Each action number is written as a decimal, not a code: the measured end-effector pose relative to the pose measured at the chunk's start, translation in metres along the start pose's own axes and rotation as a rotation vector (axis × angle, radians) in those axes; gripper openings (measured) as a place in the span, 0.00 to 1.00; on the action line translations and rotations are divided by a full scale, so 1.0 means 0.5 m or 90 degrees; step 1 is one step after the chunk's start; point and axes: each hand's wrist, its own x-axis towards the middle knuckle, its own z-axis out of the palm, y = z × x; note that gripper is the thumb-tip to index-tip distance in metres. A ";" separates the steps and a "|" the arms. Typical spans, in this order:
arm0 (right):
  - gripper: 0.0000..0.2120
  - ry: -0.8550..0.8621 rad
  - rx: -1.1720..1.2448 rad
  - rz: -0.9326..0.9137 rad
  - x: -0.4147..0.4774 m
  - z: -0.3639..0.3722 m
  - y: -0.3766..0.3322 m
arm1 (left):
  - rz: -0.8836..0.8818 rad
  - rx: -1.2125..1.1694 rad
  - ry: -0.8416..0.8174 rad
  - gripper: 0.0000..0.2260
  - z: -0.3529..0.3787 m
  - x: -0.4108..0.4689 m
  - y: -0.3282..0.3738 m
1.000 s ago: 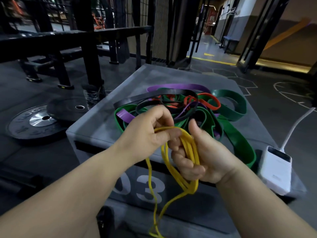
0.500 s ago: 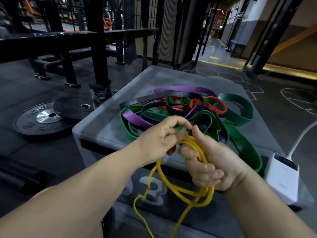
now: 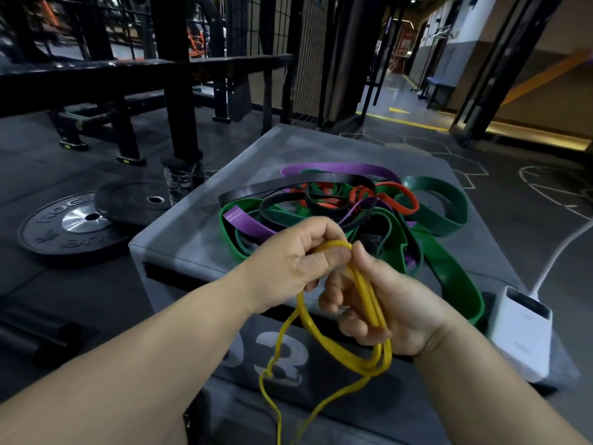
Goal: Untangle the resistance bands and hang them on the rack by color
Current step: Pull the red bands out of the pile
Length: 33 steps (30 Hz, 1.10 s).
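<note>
Untangling: my left hand (image 3: 296, 256) pinches the yellow resistance band (image 3: 365, 293); my right hand (image 3: 390, 308) grasps its strands.
Best feed slack toward the knot (image 3: 269, 371), never yank.

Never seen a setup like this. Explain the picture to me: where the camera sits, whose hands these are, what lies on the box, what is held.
There is no machine here. A person wears one wide-angle camera on the head, so everything is seen from that person's own viewpoint. The left hand pinches the top of a thin yellow rubber band; the right hand curls its grip round several of its strands. Behind them a grey padded box carries a tangle of green, purple, black and red rubber bands. A white power bank with a cable lies near the box's right edge. Black weight plates lie on the floor to the left.
</note>
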 end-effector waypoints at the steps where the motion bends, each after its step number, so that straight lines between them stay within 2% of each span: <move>1: 0.29 0.002 -0.006 -0.002 -0.001 -0.002 0.000 | -0.004 -0.040 0.010 0.05 0.000 0.000 -0.001; 4: 0.25 -0.025 -0.002 0.002 -0.008 -0.010 -0.008 | -0.021 -0.146 0.046 0.03 -0.003 0.003 -0.007; 9: 0.21 -0.126 0.076 -0.079 -0.010 -0.023 -0.017 | -0.046 -0.176 0.030 0.03 0.000 0.005 -0.009; 14: 0.19 -0.249 0.226 -0.127 0.000 -0.033 -0.026 | -0.105 -0.094 0.022 0.04 -0.001 0.010 -0.010; 18: 0.20 -0.276 0.289 -0.177 -0.006 -0.040 -0.037 | -0.211 -0.063 -0.060 0.09 0.005 0.005 -0.020; 21: 0.17 -0.246 0.319 -0.223 -0.019 -0.047 -0.051 | -0.309 -0.078 -0.091 0.14 0.016 0.000 -0.041; 24: 0.13 -0.189 0.355 -0.271 -0.039 -0.060 -0.065 | -0.349 -0.038 -0.175 0.20 0.024 -0.008 -0.060; 26: 0.11 -0.152 0.383 -0.304 -0.053 -0.074 -0.074 | -0.362 -0.014 -0.214 0.15 0.032 -0.013 -0.065; 29: 0.09 -0.053 0.419 -0.348 -0.074 -0.090 -0.085 | -0.350 0.040 -0.213 0.07 0.035 -0.011 -0.075; 33: 0.05 -0.015 0.513 -0.419 -0.101 -0.107 -0.105 | -0.373 0.292 -0.261 0.04 0.021 -0.010 -0.096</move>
